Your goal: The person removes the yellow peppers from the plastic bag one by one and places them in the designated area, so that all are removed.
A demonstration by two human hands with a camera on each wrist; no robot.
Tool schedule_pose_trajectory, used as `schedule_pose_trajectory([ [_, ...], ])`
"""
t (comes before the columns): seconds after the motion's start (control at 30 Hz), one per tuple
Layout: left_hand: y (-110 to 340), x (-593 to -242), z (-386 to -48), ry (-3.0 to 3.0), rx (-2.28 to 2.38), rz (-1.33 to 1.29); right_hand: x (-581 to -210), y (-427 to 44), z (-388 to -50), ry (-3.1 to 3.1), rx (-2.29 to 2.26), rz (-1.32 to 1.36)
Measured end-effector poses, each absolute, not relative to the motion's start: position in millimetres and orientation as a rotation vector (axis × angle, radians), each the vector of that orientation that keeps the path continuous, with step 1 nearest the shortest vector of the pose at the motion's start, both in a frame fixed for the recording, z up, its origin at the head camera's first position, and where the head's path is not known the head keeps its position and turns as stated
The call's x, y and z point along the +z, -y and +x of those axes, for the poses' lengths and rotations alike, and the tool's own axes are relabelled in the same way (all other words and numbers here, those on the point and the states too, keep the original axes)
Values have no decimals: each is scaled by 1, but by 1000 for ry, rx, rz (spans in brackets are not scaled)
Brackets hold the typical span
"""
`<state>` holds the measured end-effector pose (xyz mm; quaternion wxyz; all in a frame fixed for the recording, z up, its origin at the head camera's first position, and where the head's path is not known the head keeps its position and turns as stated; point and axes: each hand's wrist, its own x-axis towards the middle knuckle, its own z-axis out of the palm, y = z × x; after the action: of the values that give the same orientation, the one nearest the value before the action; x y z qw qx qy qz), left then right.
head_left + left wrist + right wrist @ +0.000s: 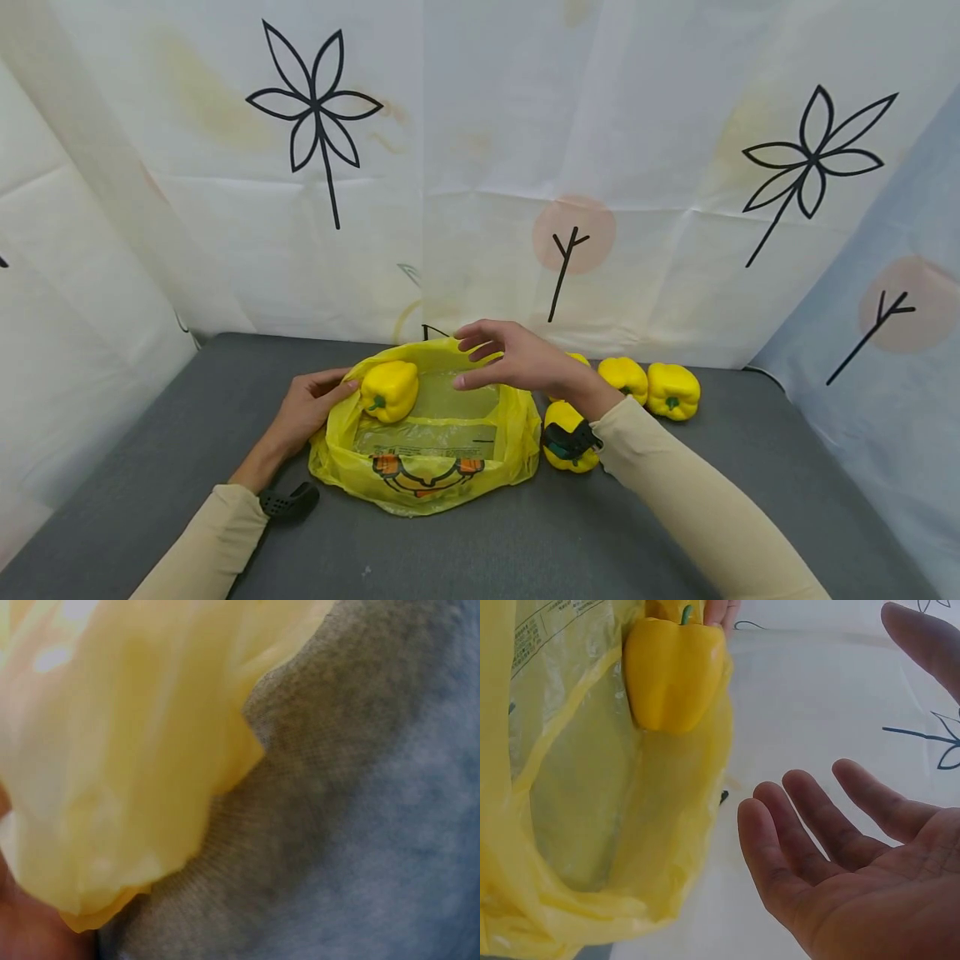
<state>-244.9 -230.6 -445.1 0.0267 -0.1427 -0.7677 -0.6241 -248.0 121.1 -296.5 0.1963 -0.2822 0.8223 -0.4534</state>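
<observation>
A yellow plastic bag lies with its mouth spread wide on the grey table. Inside, against its left wall, rests a yellow bell pepper, its green stem toward the near side. My left hand pinches the bag's left rim, thumb on top, beside that pepper. Over the bag's far right rim, my right hand hovers with fingers spread and nothing held. The right wrist view shows its fingers apart from the bag and the pepper. Yellow plastic covers most of my left hand in the left wrist view.
Several more yellow bell peppers stand right of the bag: one at the far right, one beside it, others partly hidden by my right wrist. A printed white cloth hangs behind the table.
</observation>
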Motion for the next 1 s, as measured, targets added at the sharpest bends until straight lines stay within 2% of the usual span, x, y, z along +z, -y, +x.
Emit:
schedule_pose_trajectory([
  [0.57,230,-446,-245,2389,-1918,-439,-324,-86,-276,-2236,-1340,-678],
  [1.0,232,-445,-246,2391,-1923,-434,-343,-59,-282,-2226,-1363,-631],
])
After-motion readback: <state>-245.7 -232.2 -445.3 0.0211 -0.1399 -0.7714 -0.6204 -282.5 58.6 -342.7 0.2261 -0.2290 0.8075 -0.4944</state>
